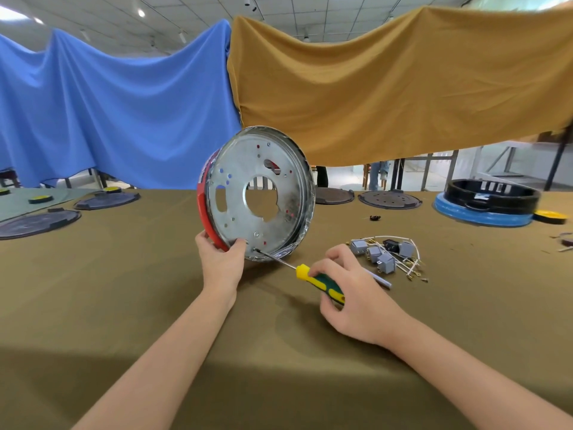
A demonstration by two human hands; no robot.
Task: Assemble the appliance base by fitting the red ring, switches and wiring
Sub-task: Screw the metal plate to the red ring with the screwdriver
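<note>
A round metal appliance base (248, 169) stands on edge on the olive table, its perforated silver plate facing me. A red ring (206, 209) wraps its left rim. My left hand (221, 259) grips the lower left rim, thumb on the plate. My right hand (350, 293) holds a yellow-and-green screwdriver (319, 282); its tip touches a screw (256, 250) near the plate's bottom edge. Grey switches with white wiring (387, 256) lie in a loose heap just right of my right hand.
Dark round lids (40, 223) lie at the far left and behind the base (389, 200). A black ring on a blue ring (486, 203) stands at the far right beside a yellow disc (552, 216). Blue and tan cloths hang behind the table.
</note>
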